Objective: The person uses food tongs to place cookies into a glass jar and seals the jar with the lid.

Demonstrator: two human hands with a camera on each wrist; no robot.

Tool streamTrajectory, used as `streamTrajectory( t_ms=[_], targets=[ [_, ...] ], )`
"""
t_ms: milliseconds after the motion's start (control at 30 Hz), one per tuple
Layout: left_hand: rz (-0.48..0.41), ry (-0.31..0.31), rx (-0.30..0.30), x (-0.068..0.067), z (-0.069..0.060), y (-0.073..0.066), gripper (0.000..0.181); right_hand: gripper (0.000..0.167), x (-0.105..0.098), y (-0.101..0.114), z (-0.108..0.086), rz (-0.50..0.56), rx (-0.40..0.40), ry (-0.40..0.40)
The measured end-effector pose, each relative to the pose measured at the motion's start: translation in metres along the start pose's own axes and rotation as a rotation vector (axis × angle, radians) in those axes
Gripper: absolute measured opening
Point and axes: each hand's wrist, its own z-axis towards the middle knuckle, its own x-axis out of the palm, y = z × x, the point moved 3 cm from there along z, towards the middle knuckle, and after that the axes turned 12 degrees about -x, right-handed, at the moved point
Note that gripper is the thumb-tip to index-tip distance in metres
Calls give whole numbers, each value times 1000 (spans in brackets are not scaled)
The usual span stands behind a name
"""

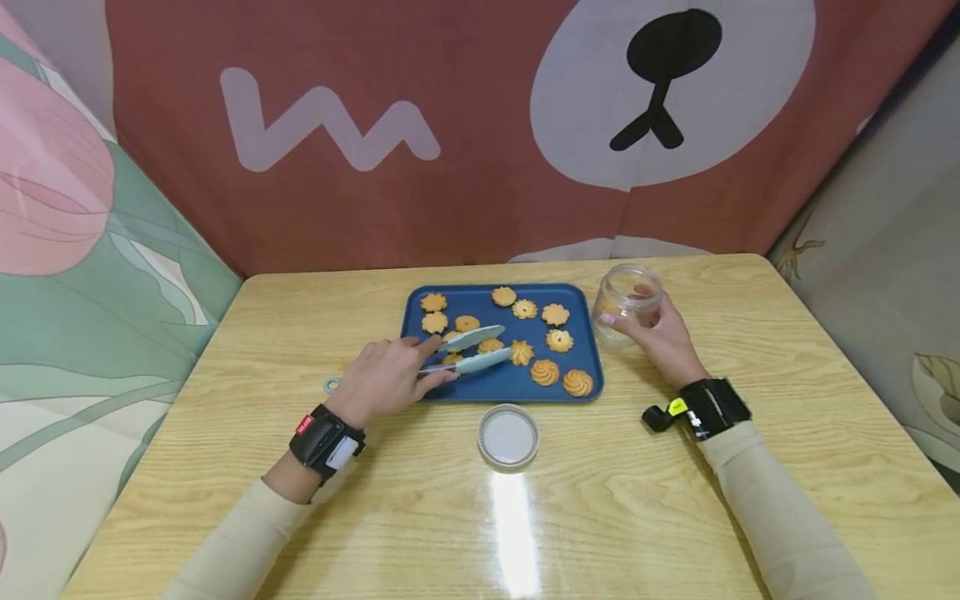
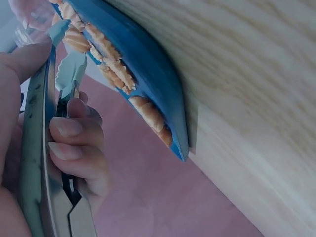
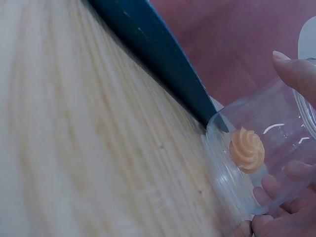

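Note:
My left hand [image 1: 381, 380] grips a pair of tongs [image 1: 483, 362] with pale blue-green tips and metal arms. The tips are spread apart over the middle of a blue tray [image 1: 517, 393] bearing several cookies [image 1: 544, 372]. In the left wrist view, thumb and fingers lie on opposite arms of the tongs. Beside the tray's right end, my right hand [image 1: 669, 343] holds a clear jar [image 1: 628, 287], its mouth uncovered. One swirled cookie [image 3: 247, 150] lies inside the jar. Whether a cookie sits between the tong tips is unclear.
A round lid [image 1: 508, 436] lies on the wooden table [image 1: 600, 517] in front of the tray. Behind the table hangs a reddish-brown cloth [image 1: 465, 200] with a printed animal face. Patterned cloths cover both sides.

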Motion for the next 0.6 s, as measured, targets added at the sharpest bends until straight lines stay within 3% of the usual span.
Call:
streamTrajectory(
  t_ms=[600],
  targets=[
    [11, -94, 49, -13, 6, -10, 54, 97, 0, -2, 1, 1, 5, -1]
  ],
)
